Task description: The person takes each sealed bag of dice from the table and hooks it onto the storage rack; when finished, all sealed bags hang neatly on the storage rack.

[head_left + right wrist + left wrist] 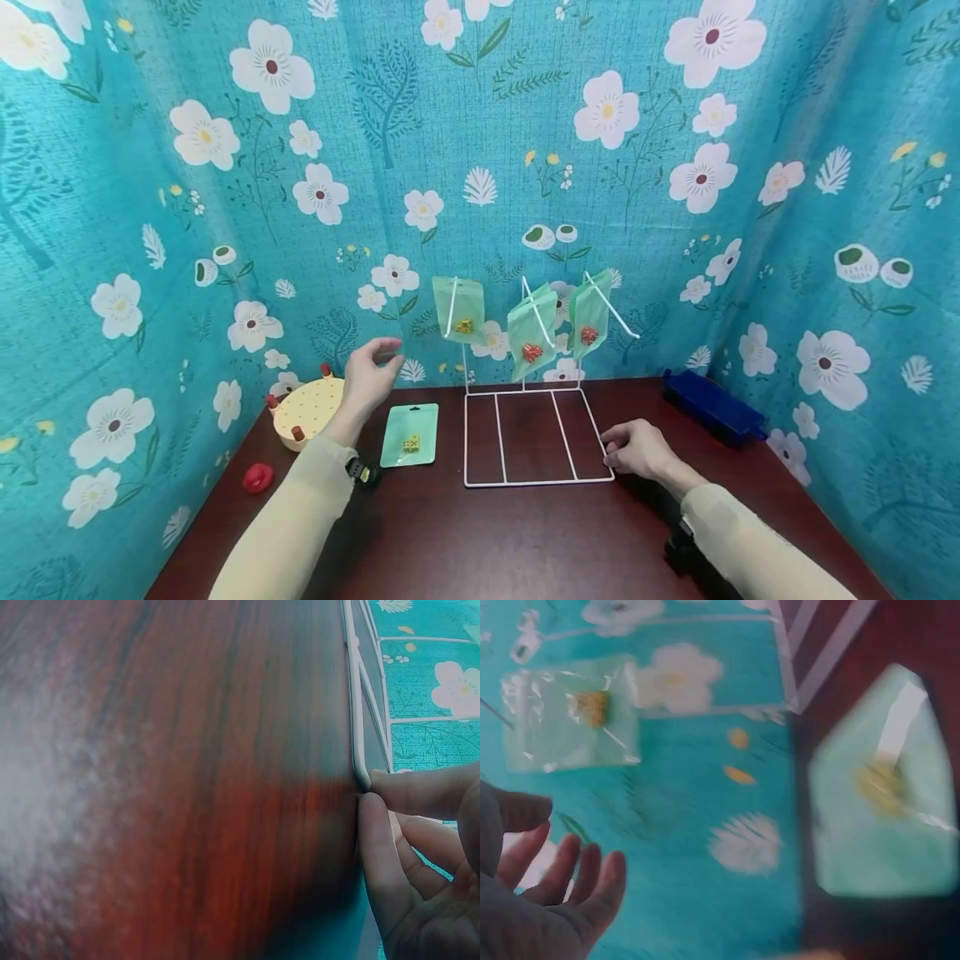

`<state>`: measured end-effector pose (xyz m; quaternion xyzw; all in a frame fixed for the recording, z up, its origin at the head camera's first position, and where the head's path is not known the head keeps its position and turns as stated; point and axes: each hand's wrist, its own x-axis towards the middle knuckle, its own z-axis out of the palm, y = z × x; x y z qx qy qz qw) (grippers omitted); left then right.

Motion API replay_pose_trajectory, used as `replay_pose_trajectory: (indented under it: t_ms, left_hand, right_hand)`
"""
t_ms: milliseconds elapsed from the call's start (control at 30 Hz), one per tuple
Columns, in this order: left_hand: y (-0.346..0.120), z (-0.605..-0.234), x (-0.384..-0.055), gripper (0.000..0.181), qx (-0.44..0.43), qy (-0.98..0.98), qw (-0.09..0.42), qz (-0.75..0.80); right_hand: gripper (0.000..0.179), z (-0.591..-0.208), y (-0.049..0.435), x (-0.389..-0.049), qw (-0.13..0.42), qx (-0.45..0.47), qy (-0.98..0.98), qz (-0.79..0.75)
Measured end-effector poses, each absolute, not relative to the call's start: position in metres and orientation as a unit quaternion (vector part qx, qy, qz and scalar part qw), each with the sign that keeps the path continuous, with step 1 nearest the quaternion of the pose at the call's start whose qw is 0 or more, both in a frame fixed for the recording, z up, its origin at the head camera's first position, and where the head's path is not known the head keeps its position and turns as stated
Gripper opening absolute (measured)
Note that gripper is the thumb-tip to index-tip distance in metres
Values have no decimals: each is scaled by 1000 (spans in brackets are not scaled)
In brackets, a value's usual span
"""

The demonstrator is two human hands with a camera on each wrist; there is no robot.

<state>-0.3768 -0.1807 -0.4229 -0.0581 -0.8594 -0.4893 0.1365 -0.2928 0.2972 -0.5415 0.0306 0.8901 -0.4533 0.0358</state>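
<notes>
A white wire display rack stands on the dark wooden table, its base frame lying flat. From its hooks hang a green bag with yellow dice on the left, a green bag with red dice in the middle and another red-dice bag on the right. My right hand pinches the right side wire of the base between thumb and finger. Fingers parted and holding nothing, my left hand hovers above the table. Beside it a fourth green bag with yellow dice lies flat.
At the left a round pale yellow container with red-brown pegs stands near a small red object. A dark blue tray-like box sits at the back right. Flowered turquoise curtain encloses the table's back and sides.
</notes>
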Motion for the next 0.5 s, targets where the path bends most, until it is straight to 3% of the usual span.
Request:
replay_pose_trajectory:
  t_ms: [300, 500]
  left_hand:
    - [-213, -488, -369, 44, -19, -917, -4, -399]
    - [-208, -502, -364, 62, -36, -941, -56, -332]
  right_hand:
    - [41, -540, 296, -292, 44, 30, 890, -452]
    - [41, -540, 296, -292, 40, 28, 892, -449]
